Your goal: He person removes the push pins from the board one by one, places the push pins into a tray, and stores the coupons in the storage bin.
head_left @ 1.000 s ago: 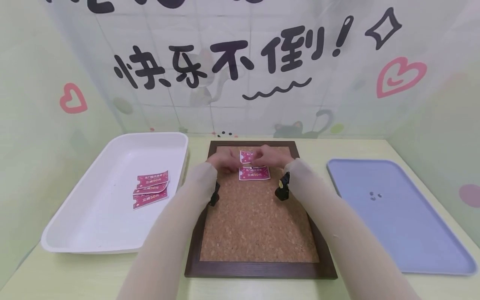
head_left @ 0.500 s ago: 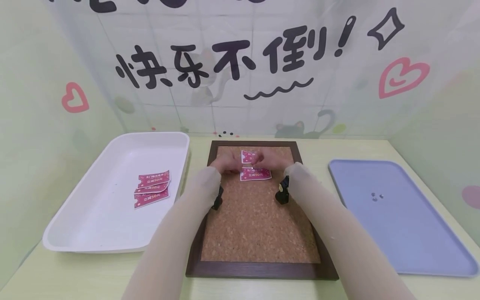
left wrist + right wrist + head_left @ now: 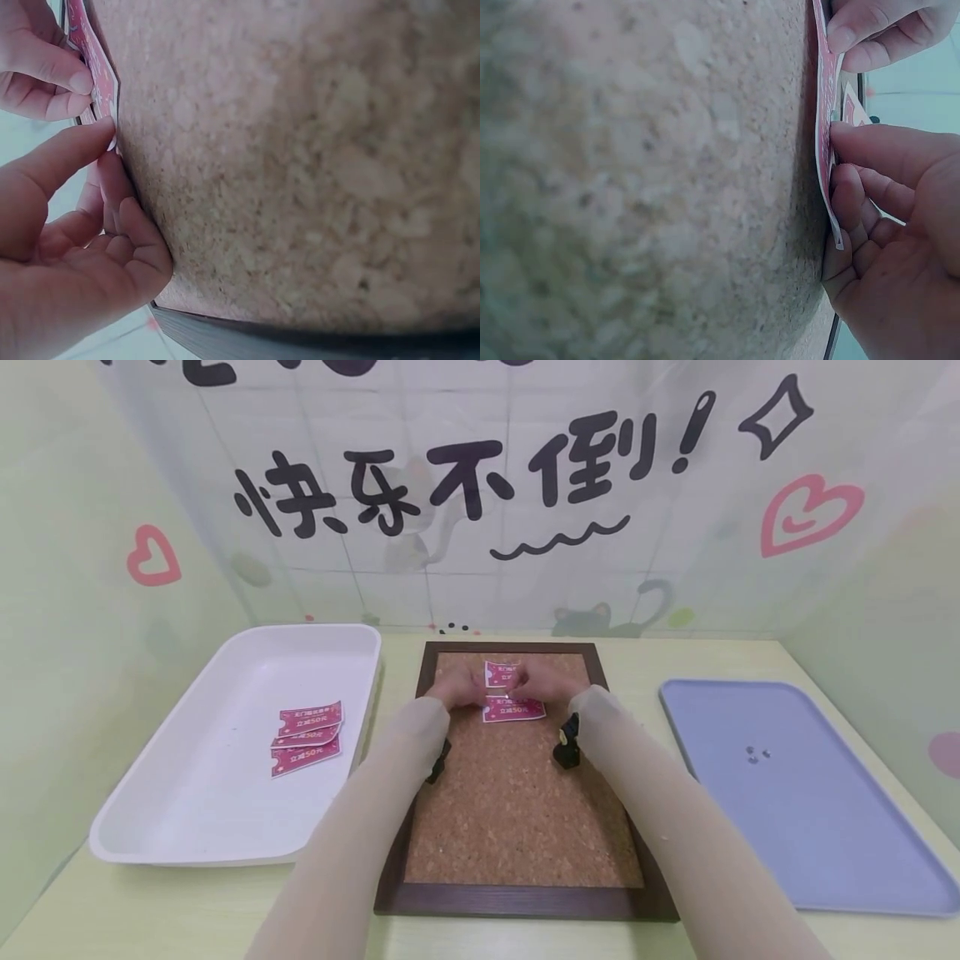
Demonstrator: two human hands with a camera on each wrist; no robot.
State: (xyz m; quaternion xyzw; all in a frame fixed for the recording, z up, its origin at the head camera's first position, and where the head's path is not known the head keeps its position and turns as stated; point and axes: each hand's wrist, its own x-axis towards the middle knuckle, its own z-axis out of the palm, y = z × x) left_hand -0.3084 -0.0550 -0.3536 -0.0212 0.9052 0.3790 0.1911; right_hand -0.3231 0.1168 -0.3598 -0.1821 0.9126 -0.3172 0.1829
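A pink paper coupon [image 3: 513, 710] lies on the framed corkboard [image 3: 525, 810], just below another pink coupon [image 3: 498, 674]. My left hand [image 3: 459, 685] pinches the lower coupon's upper left edge between thumb and forefinger, seen closely in the left wrist view, where that hand [image 3: 82, 225] is large. At the coupon's top middle, my right hand [image 3: 549, 681] has thumb and forefinger together around a tiny shiny pushpin [image 3: 507, 696], mostly hidden by the fingers. In the right wrist view the right hand [image 3: 907, 202] touches the coupon [image 3: 826, 112], whose near end stands slightly off the cork.
On the left, a white tray [image 3: 202, 793] holds several overlapping pink coupons [image 3: 306, 739]. A blue tray [image 3: 810, 835] to the right bears small clear pushpins [image 3: 753, 754]. Behind the table hangs a printed backdrop [image 3: 465, 585].
The left hand has shifted slightly inward along the lower coupon's edge. The right fingers stay at its top middle, and the view has drifted a little.
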